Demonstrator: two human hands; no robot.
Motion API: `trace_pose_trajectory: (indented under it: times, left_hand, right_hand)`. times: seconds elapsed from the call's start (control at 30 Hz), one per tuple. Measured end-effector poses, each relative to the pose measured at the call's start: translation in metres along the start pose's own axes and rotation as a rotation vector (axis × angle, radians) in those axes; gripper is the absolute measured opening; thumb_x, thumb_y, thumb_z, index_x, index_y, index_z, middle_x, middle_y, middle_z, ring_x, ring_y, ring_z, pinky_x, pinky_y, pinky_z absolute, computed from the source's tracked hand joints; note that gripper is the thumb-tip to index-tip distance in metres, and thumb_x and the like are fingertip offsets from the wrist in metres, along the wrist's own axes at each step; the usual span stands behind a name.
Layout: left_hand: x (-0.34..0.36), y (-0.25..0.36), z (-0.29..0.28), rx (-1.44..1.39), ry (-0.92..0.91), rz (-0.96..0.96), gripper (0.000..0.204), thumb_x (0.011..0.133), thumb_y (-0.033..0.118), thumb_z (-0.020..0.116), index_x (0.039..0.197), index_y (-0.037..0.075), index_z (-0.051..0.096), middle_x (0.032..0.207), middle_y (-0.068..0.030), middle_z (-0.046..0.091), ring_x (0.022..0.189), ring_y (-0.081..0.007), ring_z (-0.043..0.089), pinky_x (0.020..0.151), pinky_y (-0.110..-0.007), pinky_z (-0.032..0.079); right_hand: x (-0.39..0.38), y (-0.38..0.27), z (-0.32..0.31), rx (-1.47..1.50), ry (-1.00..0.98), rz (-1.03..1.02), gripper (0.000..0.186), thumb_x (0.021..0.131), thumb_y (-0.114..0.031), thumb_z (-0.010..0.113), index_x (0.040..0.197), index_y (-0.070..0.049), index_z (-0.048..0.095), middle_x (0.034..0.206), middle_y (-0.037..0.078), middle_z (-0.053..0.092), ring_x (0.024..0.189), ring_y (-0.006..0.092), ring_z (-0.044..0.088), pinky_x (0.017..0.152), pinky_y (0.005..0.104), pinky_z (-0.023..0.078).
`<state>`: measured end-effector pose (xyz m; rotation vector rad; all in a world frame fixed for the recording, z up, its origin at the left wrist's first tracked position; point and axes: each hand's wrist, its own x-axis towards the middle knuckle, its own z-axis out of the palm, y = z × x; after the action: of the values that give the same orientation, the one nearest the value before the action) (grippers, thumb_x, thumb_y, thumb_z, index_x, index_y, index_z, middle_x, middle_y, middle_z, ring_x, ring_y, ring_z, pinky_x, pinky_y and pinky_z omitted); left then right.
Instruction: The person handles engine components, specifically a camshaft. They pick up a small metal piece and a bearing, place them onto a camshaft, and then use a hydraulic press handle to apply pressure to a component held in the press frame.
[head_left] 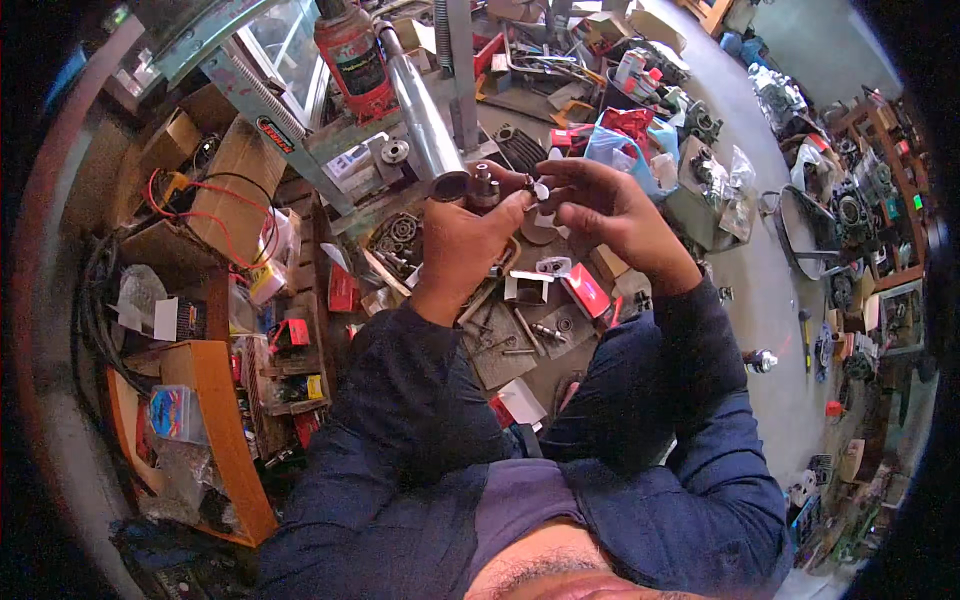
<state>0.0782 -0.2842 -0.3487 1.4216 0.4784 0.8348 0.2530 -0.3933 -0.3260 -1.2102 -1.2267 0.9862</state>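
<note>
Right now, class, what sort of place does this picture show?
Probably a mechanical repair workshop: a red bottle jack, a shiny metal tube beside it, and many loose metal parts at the right.

Here's your grey floor point(785, 290), running wide at three o'clock, and on it sits a shiny metal part point(762, 360), with a yellow-handled tool point(806, 343) just beyond and a small red piece point(833, 408) between three and four! Swing to eight: a wooden box point(217, 425) carries a clear-and-blue plastic tub point(175, 413). Near centre, toward six, your flat plate point(492, 372) bears a slim metal rod point(518, 351); what's beneath that plate, you can't tell.
</note>
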Motion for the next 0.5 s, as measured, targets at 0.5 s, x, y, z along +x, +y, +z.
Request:
trace_pose_trajectory:
  times: [0.5]
  left_hand:
    - [0.004,-0.001,-0.002,0.234,0.133,0.208,0.029,0.081,0.007,0.079,0.102,0.003,0.059,0.089,-0.0012,0.064,0.078,-0.0077,0.061,0.068,-0.025,0.052]
  right_hand:
    - [0.002,0.011,0.026,0.653,0.12,0.125,0.047,0.096,-0.021,0.065,0.135,0.002,0.05,0.123,0.016,0.063,0.109,0.0226,0.065,0.099,0.0359,0.053]
